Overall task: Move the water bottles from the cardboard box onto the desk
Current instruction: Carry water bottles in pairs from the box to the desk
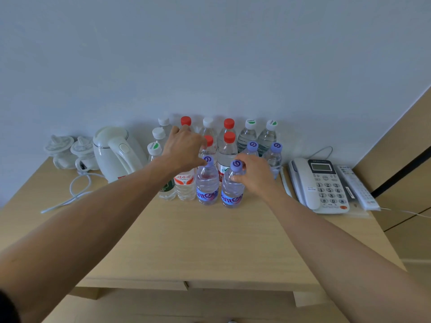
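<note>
Your right hand [253, 173] grips an upright front bottle [232, 185]; your left hand [184, 148] hangs loosely curled over the neighbouring bottles [207, 180], nothing visibly held.

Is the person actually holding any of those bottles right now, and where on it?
The right hand grips a purple-capped bottle at its neck. The left hand reaches over others; its grip is hidden.

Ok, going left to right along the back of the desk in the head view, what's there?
Two white lidded cups → white electric kettle → cluster of clear plastic water bottles → white desk telephone → white remote control.
</note>
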Motion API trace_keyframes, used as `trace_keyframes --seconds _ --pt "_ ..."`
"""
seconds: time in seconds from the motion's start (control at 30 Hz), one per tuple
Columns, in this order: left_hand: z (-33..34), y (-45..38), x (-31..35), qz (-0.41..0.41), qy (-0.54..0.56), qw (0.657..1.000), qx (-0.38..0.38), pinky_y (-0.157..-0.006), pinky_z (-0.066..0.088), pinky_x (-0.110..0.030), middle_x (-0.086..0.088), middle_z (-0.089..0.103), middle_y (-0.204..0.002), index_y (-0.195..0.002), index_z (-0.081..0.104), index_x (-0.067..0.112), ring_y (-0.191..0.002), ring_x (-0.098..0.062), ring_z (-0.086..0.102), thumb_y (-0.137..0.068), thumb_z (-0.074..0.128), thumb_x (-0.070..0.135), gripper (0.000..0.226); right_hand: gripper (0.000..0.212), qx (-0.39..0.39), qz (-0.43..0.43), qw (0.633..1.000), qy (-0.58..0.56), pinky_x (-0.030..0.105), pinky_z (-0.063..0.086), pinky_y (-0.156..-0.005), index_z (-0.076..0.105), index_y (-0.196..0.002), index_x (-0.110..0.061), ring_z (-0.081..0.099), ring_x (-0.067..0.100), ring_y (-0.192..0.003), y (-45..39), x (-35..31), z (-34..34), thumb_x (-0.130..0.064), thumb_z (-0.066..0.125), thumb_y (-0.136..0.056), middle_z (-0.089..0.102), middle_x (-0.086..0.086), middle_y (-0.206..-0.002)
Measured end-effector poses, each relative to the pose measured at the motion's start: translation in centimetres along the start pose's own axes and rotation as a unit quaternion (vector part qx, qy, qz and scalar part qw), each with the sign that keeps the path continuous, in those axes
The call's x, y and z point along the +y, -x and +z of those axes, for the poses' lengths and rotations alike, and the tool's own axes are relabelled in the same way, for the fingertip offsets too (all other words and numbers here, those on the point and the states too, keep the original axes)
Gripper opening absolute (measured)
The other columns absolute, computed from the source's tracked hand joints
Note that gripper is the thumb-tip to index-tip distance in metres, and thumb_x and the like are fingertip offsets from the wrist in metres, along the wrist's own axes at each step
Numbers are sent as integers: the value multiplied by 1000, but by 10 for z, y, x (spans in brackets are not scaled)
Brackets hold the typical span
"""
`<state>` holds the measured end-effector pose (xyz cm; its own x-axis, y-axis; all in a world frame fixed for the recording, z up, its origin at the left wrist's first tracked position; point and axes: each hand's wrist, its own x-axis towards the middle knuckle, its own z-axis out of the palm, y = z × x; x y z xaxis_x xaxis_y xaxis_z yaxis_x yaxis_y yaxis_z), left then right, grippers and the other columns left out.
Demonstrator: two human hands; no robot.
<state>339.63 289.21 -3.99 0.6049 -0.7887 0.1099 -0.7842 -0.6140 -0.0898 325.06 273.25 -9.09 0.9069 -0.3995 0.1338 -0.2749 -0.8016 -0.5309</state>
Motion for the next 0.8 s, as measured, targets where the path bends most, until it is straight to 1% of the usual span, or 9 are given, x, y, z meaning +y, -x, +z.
trace_keyframes --seconds 0.07,0.17,0.23,0.3,0.37,0.5,0.57,0.7,0.8 --pt "-1 2 1 -1 0 1000 -1 -93 35 -39 5 69 -104 -116 68 29 -109 -22 51 -82 72 57 45 30 6 9 1000 7 34 41 -67 60 -92 -7 56 27 -81 -9 -4 3 -18 82 -75 62 8 -86" --pt "1 5 2 1 0 1000 -1 -96 33 -39 4 70 -105 -116 69 29 -114 -22 50 -84 72 55 42 27 12 20 1000 5 28 34 -60 61 -92 -8 54 23 -77 -16 -4 7 -16 81 -76 62 7 -84" --pt "3 6 4 0 -3 1000 -6 -98 32 -38 4 70 -105 -116 69 29 -114 -22 50 -85 71 54 40 25 17 17 1000 -10 16 32 -54 62 -92 -6 51 20 -73 -17 -2 8 -12 80 -76 62 6 -81" --pt "5 5 7 0 -5 1000 -15 -99 32 -38 3 70 -103 -115 71 28 -112 -22 52 -86 70 51 37 26 19 5 1000 -21 8 34 -55 64 -93 -5 49 18 -70 -16 -1 7 -9 81 -74 60 3 -78" --pt "8 3 10 0 -8 1000 -26 -99 32 -39 3 70 -101 -112 71 27 -110 -23 52 -87 70 48 33 27 18 -3 1000 -24 5 34 -57 65 -94 -6 49 17 -69 -15 -1 5 -8 82 -73 57 0 -76" --pt "11 0 13 -2 -16 1000 -26 -99 33 -40 -1 69 -99 -109 72 25 -109 -24 54 -87 70 47 31 30 15 -2 1000 -20 10 30 -55 65 -96 -8 53 16 -73 -14 -1 5 -10 83 -73 59 -1 -79" --pt "12 -2 13 -3 -17 1000 -23 -99 33 -40 -1 69 -99 -108 72 25 -108 -24 54 -88 70 46 30 31 18 -2 1000 -18 13 29 -56 65 -99 -8 53 16 -75 -13 -1 5 -12 83 -73 59 -1 -81" --pt "12 -3 11 0 -7 1000 -23 -101 33 -41 1 70 -99 -109 72 25 -107 -23 55 -87 70 51 34 34 17 0 1000 -16 26 42 -71 64 -104 -8 59 20 -85 -12 -3 5 -14 83 -76 67 4 -93" --pt "8 -4 9 2 9 1000 -16 -100 35 -42 3 70 -100 -111 67 26 -107 -23 57 -88 65 57 39 36 6 2 1000 -7 29 43 -73 63 -106 -8 61 24 -88 -11 -3 3 -14 81 -77 66 7 -94"
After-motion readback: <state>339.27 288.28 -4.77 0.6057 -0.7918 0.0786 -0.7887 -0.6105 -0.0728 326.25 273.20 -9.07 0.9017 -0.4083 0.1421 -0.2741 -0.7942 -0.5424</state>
